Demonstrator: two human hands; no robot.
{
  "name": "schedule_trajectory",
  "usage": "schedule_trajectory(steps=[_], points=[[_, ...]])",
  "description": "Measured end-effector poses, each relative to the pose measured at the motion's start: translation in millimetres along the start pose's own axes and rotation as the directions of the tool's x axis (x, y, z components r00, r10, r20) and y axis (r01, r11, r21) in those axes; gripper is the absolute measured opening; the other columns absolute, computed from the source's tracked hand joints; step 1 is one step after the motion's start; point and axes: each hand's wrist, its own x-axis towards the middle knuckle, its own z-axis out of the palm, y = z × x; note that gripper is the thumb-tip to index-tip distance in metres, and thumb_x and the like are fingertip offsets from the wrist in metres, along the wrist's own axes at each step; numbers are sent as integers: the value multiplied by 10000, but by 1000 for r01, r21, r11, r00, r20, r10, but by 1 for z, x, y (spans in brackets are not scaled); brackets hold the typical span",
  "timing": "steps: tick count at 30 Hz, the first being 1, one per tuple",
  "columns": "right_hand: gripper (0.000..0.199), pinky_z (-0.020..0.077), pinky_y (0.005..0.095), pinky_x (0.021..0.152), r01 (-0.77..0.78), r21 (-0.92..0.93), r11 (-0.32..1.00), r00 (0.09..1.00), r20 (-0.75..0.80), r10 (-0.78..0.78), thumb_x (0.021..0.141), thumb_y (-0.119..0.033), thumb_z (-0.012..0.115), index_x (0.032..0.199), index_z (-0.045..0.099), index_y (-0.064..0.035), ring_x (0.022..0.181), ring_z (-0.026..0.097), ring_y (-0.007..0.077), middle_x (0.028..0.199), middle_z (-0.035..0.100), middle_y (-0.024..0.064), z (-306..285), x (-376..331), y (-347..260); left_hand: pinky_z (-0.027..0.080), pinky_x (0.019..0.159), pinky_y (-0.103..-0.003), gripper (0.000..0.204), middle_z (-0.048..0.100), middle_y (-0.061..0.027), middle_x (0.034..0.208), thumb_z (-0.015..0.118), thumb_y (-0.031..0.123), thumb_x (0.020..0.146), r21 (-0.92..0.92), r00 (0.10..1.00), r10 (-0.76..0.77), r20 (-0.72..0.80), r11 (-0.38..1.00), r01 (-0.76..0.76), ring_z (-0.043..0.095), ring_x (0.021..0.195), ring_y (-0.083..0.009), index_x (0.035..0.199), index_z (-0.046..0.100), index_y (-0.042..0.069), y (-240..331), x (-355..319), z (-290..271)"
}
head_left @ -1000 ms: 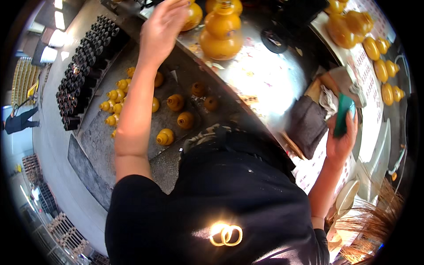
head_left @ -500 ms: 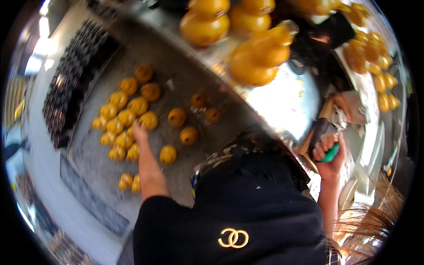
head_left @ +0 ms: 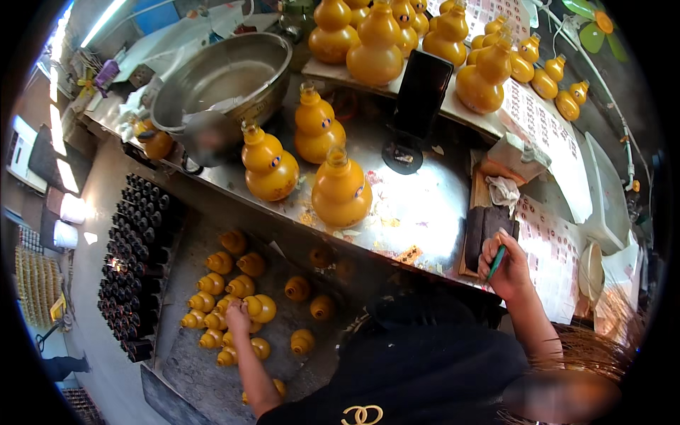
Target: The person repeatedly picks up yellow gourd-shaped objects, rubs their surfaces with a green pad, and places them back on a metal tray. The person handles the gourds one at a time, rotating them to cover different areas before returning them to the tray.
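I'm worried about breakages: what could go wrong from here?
The left hand is at a yellow gourd beside closely packed gourds; shifting it might knock them.

The front gourd on the metal bench stands near its edge and could be bumped off.

The right hand holds a green item, so catching anything may be awkward.

One left hand (head_left: 239,316) lies between 7 and 8 o'clock, one right hand (head_left: 510,273) near 4, with one green tool (head_left: 496,262). Three yellow gourds (head_left: 341,197) stand near 11 on the table (head_left: 443,219), over a dozen floor gourds (head_left: 210,283) toward 8; one metal basin (head_left: 268,81) toward 11, one black screen (head_left: 423,91) toward 1.
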Motion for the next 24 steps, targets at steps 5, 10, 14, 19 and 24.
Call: schedule_trajectory(steps=[5,10,14,19,24], points=[[372,441,361,497,-49,100,994,999,10,48,942,-348,508,693,465,-74,525,513,250,669,477,84,-13,3,-6,478,834,-354,145,631,-115,1055,555,84,911,-197,826,388,-409,846,-495,598,916,-217,1012,619,1,120,8,-215],[351,435,366,488,42,153,987,995,82,-55,940,-336,497,714,462,-71,517,501,251,675,464,79,-23,0,-15,515,741,-246,270,563,-104,1269,506,107,977,-318,577,75,-813,773,-549,605,876,-128,1169,597,-60,239,46,-306],[369,419,357,489,103,217,971,991,65,-120,965,-337,452,714,457,-66,512,498,233,674,460,72,-40,-13,-26,497,875,-300,217,616,-102,1188,571,42,923,103,340,489,-804,677,-729,605,1031,-179,1110,651,-34,326,134,-361],[370,413,341,487,202,273,941,979,-24,-203,982,-339,421,723,450,-75,510,501,208,673,460,57,-69,-31,-27,504,818,-350,148,640,-95,1125,588,31,864,275,401,775,-488,573,-772,643,942,-263,988,652,-18,389,242,-344],[353,401,322,453,281,310,908,957,-157,-243,986,-316,416,721,436,-83,477,487,192,662,453,45,-94,-47,-29,513,768,-375,147,625,-42,1111,611,110,840,442,428,869,-248,495,-748,633,883,-304,963,643,35,403,301,-302]])
